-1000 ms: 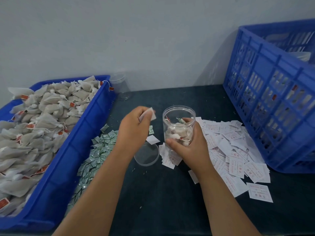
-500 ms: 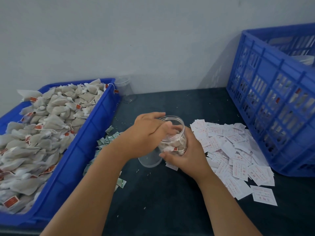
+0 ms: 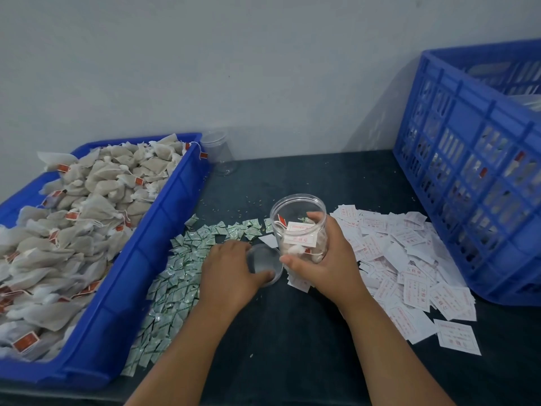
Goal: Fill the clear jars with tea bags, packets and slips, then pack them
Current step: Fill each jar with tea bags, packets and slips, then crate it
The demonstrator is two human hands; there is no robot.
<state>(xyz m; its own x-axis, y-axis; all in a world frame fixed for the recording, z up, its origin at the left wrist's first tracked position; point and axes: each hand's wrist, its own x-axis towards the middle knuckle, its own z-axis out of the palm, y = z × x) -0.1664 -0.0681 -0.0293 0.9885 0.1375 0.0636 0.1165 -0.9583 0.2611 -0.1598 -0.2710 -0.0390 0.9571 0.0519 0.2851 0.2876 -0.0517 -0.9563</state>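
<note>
1. Jar (image 3: 281, 227), clear, uncapped: enclosed by curled fingers of right hand (image 3: 325, 259); tea bags (image 3: 292, 249) and slip (image 3: 301, 234) inside.
2. Lid (image 3: 263, 263): on table (image 3: 292, 332), gripped under fingers of left hand (image 3: 231, 273).

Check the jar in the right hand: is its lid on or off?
Off. The jar has a bare mouth; the left hand grips the lid beside it.

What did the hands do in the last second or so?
The left hand dropped its white slip into the jar, then moved down to the lid on the table and now grips it. The right hand kept holding the jar. The tea bags, packets, loose slips and crate stayed put.
</note>
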